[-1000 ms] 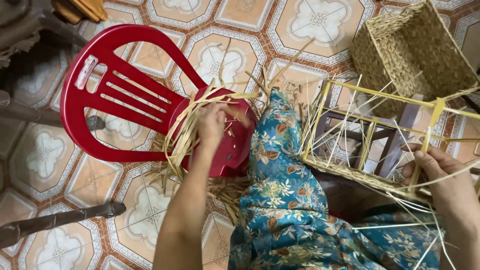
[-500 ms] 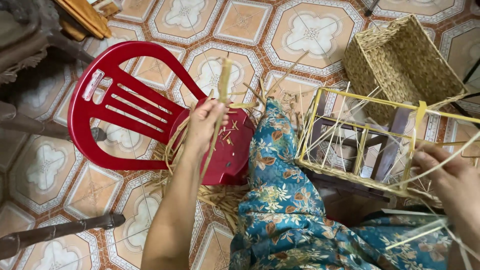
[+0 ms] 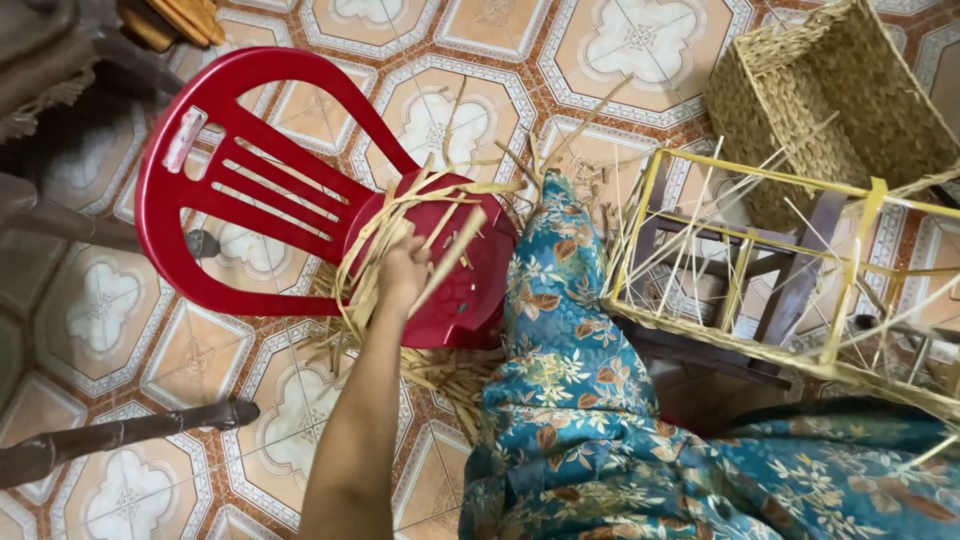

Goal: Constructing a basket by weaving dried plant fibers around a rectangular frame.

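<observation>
Red plastic chair (image 3: 250,190) lies tipped on a patterned tile floor, its seat heaped with pale dried straw strips (image 3: 400,225). The left hand (image 3: 403,272) reaches over the seat, fingers curled closed around one flat strip that angles up to the right. The brittle strip could kink or snag in the loose pile if drawn out sharply. Further right, a half-woven basket on a yellow frame (image 3: 760,260) rests beside a floral-clothed knee; the right hand is out of view

The patterned tile floor (image 3: 640,40) carried my red plastic chair (image 3: 250,190), its seat heaped with straw strips (image 3: 400,215), and a woven basket (image 3: 830,100).
</observation>
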